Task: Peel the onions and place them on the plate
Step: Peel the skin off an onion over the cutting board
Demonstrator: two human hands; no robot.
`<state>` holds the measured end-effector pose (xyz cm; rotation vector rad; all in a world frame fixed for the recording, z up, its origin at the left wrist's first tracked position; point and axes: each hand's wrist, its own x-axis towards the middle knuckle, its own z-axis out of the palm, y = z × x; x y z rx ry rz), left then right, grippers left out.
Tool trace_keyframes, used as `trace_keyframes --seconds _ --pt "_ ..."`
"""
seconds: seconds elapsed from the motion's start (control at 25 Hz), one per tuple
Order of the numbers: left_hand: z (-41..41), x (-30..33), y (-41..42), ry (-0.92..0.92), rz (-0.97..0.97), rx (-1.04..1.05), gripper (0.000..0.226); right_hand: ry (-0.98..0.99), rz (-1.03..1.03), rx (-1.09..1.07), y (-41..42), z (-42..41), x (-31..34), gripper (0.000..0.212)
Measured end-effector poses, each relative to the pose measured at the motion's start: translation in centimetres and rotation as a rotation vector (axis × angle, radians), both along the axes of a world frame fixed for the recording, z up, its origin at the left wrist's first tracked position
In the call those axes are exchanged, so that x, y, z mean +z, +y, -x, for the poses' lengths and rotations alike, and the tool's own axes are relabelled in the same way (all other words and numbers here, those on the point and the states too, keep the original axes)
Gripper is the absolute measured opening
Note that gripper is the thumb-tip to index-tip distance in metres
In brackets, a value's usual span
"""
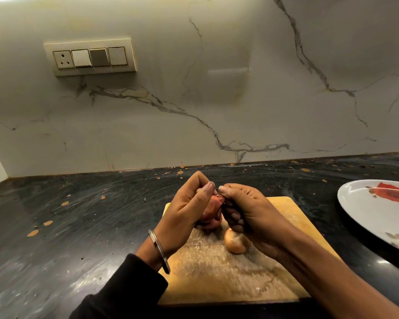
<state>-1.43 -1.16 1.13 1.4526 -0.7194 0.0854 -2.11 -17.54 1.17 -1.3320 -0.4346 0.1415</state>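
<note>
Left hand [189, 208]: fingers [205, 192] curled round a reddish onion [211, 211], held above the wooden chopping board [217, 272]; thumb tip at the onion's top. Steel bangle [159, 249] on the wrist, black sleeve [124, 288] behind it.

Right hand [247, 215]: fingers [233, 217] curled against the onion's right side, thumb pinching at its top, tip to tip with the left thumb. Whether loose skin lies in the pinch cannot be told.

Second onion [235, 244]: pale brown, resting on the board just below the right hand, partly hidden by it.

Chopping board: lies on the dark speckled desk [55, 226], beneath both hands.

Plate [378, 217]: white, red flower print, on the desk well to the right of the hands, cut off by the frame edge.

Switch panel [90, 56]: on the marble wall [217, 100], far up and left of the hands.
</note>
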Motion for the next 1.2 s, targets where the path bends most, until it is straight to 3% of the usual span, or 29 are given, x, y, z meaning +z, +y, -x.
trace_keyframes --seconds 0.08,0.16,0.24,0.4,0.6,0.8,0.92,1.0,1.2 --pt "0.0 -0.3 -0.1 -0.107 -0.098 0.077 0.025 0.111 -0.082 -0.022 -0.2 -0.3 0.1 0.044" --pt "0.1 -0.2 -0.3 -0.163 -0.196 0.171 0.026 0.094 -0.054 -0.072 -0.3 -0.6 0.0 0.041" --pt "-0.1 -0.4 -0.5 -0.093 -0.177 0.197 0.034 -0.071 0.051 -0.124 -0.4 -0.7 -0.1 0.036" --pt "-0.7 -0.2 -0.1 0.065 -0.093 0.241 0.038 -0.552 0.464 -0.356 -0.9 -0.8 -0.3 0.019" --pt "-1.4 0.3 1.0 0.146 -0.041 0.423 0.039 -0.652 0.580 -0.389 -1.7 -1.0 -0.4 0.010" --pt "-1.3 0.4 0.7 0.272 0.026 0.326 0.048 -0.762 0.805 -0.231 -1.5 -0.9 -0.8 0.015" --pt "-1.1 0.4 0.4 0.358 0.117 0.219 0.056 -0.757 0.714 -0.402 -1.3 -0.9 -0.4 0.011" --pt "-1.0 0.4 0.3 0.383 0.179 0.144 0.052 -0.714 0.643 -0.490 -1.2 -0.7 -0.1 0.026" --pt "-0.3 -0.3 -0.7 0.440 0.284 0.010 0.055 -0.795 0.798 -0.617 -0.6 -0.3 -0.4 0.051"
